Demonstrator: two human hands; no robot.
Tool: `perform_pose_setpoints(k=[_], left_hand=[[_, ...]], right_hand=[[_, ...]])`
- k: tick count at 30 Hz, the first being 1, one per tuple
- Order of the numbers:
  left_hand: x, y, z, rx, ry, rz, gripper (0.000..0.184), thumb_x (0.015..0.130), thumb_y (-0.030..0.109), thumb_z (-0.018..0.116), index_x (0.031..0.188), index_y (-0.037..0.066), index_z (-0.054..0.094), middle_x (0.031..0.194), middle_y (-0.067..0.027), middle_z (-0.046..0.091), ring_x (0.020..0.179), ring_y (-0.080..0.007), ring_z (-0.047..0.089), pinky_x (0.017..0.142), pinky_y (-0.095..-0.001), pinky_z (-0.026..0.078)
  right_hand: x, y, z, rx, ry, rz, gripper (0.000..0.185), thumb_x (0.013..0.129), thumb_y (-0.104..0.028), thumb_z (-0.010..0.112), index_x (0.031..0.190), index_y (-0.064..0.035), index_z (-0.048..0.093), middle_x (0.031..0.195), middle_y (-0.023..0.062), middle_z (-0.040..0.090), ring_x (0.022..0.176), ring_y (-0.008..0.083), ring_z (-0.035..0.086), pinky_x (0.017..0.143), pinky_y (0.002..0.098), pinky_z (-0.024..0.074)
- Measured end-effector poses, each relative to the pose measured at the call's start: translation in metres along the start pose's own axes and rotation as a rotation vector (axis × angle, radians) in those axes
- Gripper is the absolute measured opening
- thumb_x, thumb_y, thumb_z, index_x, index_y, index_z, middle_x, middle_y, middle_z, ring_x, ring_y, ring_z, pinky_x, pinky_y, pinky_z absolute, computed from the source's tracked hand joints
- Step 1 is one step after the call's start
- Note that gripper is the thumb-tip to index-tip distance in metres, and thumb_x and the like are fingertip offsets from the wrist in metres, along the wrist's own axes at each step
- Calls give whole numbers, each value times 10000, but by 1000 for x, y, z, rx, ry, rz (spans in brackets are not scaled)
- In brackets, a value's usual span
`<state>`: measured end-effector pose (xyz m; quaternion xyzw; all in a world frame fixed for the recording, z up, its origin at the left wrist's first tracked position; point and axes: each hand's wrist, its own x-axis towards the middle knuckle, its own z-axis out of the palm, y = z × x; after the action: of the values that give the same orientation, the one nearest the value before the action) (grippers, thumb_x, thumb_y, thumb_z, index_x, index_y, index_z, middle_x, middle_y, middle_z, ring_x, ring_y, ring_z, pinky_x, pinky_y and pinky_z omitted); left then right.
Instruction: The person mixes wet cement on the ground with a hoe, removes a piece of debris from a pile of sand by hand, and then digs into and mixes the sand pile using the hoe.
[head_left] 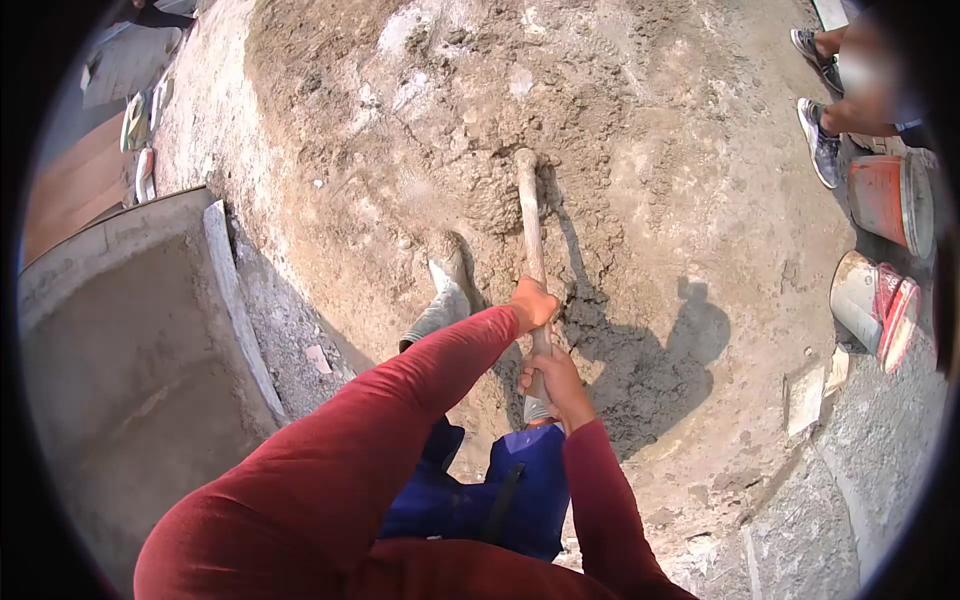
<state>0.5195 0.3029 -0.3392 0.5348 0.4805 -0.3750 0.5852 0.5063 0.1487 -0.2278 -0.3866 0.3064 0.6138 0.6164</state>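
Both hands closed round a tool at the centre of the frame

At left, a basin has a board along its right edge; rough ground spreads from there to the right side, giving width around the tool; left of the tool stands a boot; the left hand grips the shaft, the right hand wraps it just lower in the frame; the far end meets the lumpy mix; at the right edge, a person's shoe and two buckets bound the room
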Motion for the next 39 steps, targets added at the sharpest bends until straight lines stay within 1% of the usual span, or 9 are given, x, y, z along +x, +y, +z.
perform_pose_setpoints(k=[5, 9, 13, 19, 23, 27, 29, 36, 39], left_hand=[[-98, -84, 136, -878, -273, -273, 343, 942, 65, 663, 1177, 108, 415, 973, -79, 581, 874, -204, 660, 759, -400, 588], [-197, -136, 202, -769, -714, -526, 382, 976, 204, 692, 1264, 180, 443, 1276, -5, 506, 1282, -214, 543, 1051, -525, 426], [-181, -86, 164, -396, -921, -31, 385, 1007, 317, 665, 1280, 137, 461, 1254, -19, 572, 1241, -163, 547, 1060, -458, 436], [-31, 246, -1, 34, -20, 816, 424, 1013, 239, 608, 1253, 1, 352, 878, -105, 588, 683, -171, 625, 640, -362, 552], [76, 372, -71, 815, 458, 569, 562, 905, 174, 621, 1319, -159, 436, 1195, -334, 644, 1108, -433, 672, 931, -436, 554], [108, 320, -67, 1430, 189, 394, 453, 873, 129, 614, 1181, -203, 587, 1182, -295, 675, 1114, -358, 694, 941, -396, 555], [113, 247, -37, 1043, 314, 316, 721, 875, 194, 648, 1352, -219, 299, 1185, -332, 658, 1136, -371, 684, 969, -390, 538], [3, 89, 54, 455, -35, 114, 574, 826, 115, 631, 1248, -215, 427, 1110, -358, 649, 1074, -386, 693, 868, -426, 565], [-68, 27, 110, 95, -256, -4, 533, 819, 94, 691, 1198, -172, 427, 1004, -306, 631, 710, -338, 710, 567, -442, 588]], right_hand=[[-191, 91, -113, -527, 270, 121, 113, 872, -68, 617, 945, 2, 567, 744, 69, 613, 611, 157, 619, 557, 315, 496], [-318, 143, -171, -967, 428, 241, 160, 774, -88, 708, 886, -30, 610, 676, 69, 646, 590, 133, 592, 587, 320, 499], [-258, 145, -186, -923, 533, 22, 125, 749, -103, 717, 809, -27, 638, 660, 51, 629, 610, 123, 571, 613, 325, 494], [64, -109, -11, -120, -170, -620, 240, 852, -46, 633, 1066, -37, 525, 803, 41, 562, 677, 146, 591, 629, 334, 508], [210, -263, 94, 486, -455, -726, 116, 913, -145, 620, 997, -71, 588, 846, 77, 630, 678, 194, 617, 673, 372, 527], [221, -220, 89, 542, -113, -512, 134, 954, -252, 638, 990, -122, 644, 854, 24, 706, 686, 175, 665, 594, 350, 480], [195, -151, 35, 501, -273, -465, 87, 917, -163, 628, 919, -82, 597, 743, 26, 606, 640, 178, 605, 583, 345, 465], [9, -22, -11, 379, 95, -248, 106, 888, -85, 609, 953, -26, 549, 769, 57, 566, 628, 188, 608, 585, 371, 534], [-77, 31, -47, 263, 207, -232, 99, 891, -72, 599, 948, -20, 539, 780, 68, 571, 618, 189, 609, 587, 369, 542]])
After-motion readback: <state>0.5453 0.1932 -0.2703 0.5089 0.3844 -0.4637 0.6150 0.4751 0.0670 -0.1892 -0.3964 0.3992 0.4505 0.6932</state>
